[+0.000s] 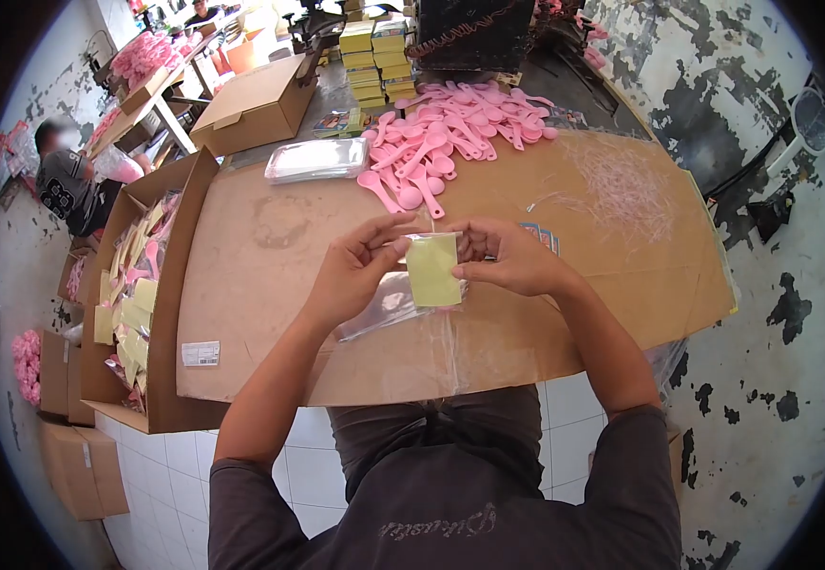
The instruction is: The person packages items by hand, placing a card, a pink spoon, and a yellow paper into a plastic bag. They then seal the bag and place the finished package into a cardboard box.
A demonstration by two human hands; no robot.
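Between both hands, above the cardboard-covered table, is a pale yellow card (433,271) with clear plastic showing along its top edge. My left hand (367,258) pinches its left upper edge between thumb and fingers. On the other side, my right hand (512,259) grips the right edge, thumb in front and fingers curled behind. Below the card lies a clear plastic bag (384,309). A few printed cards (541,237) show partly behind my right hand. Beyond the hands is a heap of pink plastic scoops (450,133).
A stack of clear plastic bags (317,160) lies left of the scoops. An open carton (170,351) of packed pieces stands at the table's left. Thin plastic strips (626,190) are piled right. Card stacks (365,66) stand behind. Another person (75,180) sits at far left.
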